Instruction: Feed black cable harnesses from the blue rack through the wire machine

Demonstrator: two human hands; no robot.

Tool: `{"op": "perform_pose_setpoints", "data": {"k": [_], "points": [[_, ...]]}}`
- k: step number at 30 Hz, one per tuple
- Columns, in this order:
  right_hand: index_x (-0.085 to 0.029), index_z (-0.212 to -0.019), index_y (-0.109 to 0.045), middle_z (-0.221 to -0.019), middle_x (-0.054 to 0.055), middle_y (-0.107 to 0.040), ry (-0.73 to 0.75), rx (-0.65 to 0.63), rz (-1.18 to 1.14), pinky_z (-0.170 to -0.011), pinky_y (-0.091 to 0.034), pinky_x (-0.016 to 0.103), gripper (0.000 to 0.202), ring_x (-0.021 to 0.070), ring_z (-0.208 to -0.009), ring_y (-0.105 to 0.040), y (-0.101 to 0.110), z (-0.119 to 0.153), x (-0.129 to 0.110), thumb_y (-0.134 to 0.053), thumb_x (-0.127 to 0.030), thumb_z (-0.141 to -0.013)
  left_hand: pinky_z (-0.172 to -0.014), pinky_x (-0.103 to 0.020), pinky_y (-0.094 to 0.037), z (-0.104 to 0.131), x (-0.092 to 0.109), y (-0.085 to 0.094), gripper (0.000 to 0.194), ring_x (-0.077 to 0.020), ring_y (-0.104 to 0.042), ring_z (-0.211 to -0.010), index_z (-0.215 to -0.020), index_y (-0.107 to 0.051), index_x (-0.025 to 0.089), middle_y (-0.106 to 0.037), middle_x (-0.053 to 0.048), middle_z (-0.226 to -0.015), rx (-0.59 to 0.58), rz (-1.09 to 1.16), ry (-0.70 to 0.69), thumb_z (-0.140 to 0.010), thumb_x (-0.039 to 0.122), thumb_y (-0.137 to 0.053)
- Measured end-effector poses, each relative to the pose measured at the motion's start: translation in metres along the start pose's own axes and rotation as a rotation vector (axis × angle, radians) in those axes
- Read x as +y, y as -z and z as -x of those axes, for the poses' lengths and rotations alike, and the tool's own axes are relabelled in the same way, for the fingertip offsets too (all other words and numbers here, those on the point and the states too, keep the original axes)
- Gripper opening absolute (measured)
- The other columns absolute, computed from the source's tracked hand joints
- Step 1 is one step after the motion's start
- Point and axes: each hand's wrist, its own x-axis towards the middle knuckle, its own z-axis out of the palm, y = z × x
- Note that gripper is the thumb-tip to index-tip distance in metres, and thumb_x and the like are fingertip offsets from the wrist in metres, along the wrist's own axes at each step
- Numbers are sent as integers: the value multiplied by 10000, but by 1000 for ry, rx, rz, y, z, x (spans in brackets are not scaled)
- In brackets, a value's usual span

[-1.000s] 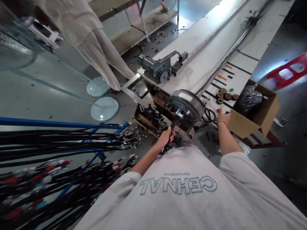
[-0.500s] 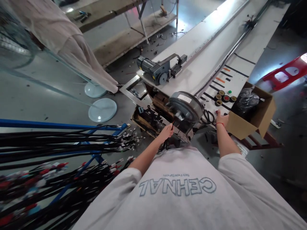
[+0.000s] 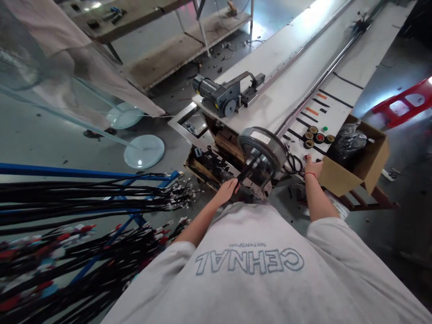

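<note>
My left hand (image 3: 227,191) is closed around a black cable bundle (image 3: 249,169). The bundle runs up from my fingers into the opening of a round dark wheel-like machine head (image 3: 265,143) with a white label. My right hand (image 3: 313,167), a red band at its wrist, rests at the near edge of the white table (image 3: 297,105). Its thumb is by a small red button (image 3: 305,157) and stands apart from the forefinger; the other fingers are partly hidden. Looped black cables (image 3: 294,163) lie between the machine head and that hand.
Several tape rolls (image 3: 308,144) and a green button (image 3: 325,128) sit near an open cardboard box (image 3: 376,150). A motor (image 3: 214,92) is mounted at the table's left. Black harnesses hang on a blue rack (image 3: 67,170). A person in pale clothing (image 3: 111,83) stands beyond round-based stands (image 3: 144,151).
The black bundle now shows stretched between the machine head and my left hand, which moved slightly left and down. My right hand stays put. The person at left has shifted.
</note>
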Motion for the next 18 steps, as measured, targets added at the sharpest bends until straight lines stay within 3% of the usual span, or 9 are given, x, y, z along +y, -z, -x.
{"op": "perform_pose_setpoints", "data": {"k": [3, 6, 8, 11, 13, 15, 18], "points": [[-133, -1186, -512, -1223, 228, -588, -20, -10, -8, -977, -438, 494, 617, 359, -1155, -567, 1, 1, 0, -628, -597, -797, -615, -248, -391, -15, 10, -8, 504, -135, -464, -574, -641, -531, 195, -485, 21, -532, 54, -25, -29, -929, 569, -356], [-124, -1186, -516, -1217, 224, -580, -4, -19, -12, -979, -440, 482, 596, 350, -1154, -558, 4, 2, -1, -637, -558, -795, -583, -244, -369, -33, 14, -13, 522, -115, -414, -518, -578, -491, 190, -441, 31, -488, 15, 65, -8, -908, 588, -417], [-131, -1188, -518, -1244, 215, -558, 70, 15, -1, -1002, -422, 483, 537, 338, -1184, -530, 9, 2, -8, -649, -471, -793, -532, -227, -343, -41, 14, -13, 508, -92, -351, -461, -598, -479, 185, -377, 57, -462, -72, 258, 100, -888, 602, -464], [-138, -1181, -532, -1244, 192, -552, 308, 13, -68, -993, -432, 473, 402, 301, -1165, -536, 20, 4, -35, -582, -331, -832, -474, -194, -314, -48, 11, -10, 448, -60, -233, -393, -641, -427, 189, -245, 106, -461, -298, 658, 358, -907, 544, -489], [-125, -1153, -551, -1173, 176, -591, 533, -156, -185, -937, -473, 435, 327, 264, -1087, -572, 26, 9, -65, -509, -315, -890, -449, -181, -307, -51, 10, -8, 414, -53, -183, -369, -629, -373, 194, -177, 118, -468, -453, 857, 508, -938, 453, -469], [-107, -1128, -569, -1082, 147, -633, 752, -418, -278, -873, -499, 392, 312, 227, -1002, -592, 26, 19, -100, -466, -337, -945, -445, -182, -330, -53, 9, -5, 400, -57, -200, -356, -606, -336, 198, -161, 113, -462, -544, 948, 596, -946, 375, -449], [-99, -1109, -596, -1021, 88, -650, 936, -682, -325, -809, -522, 359, 320, 194, -919, -611, 15, 41, -152, -508, -370, -965, -525, -228, -442, -61, 6, 0, 410, -85, -378, -408, -578, -351, 197, -328, 63, -462, -545, 857, 648, -918, 391, -474]]}}
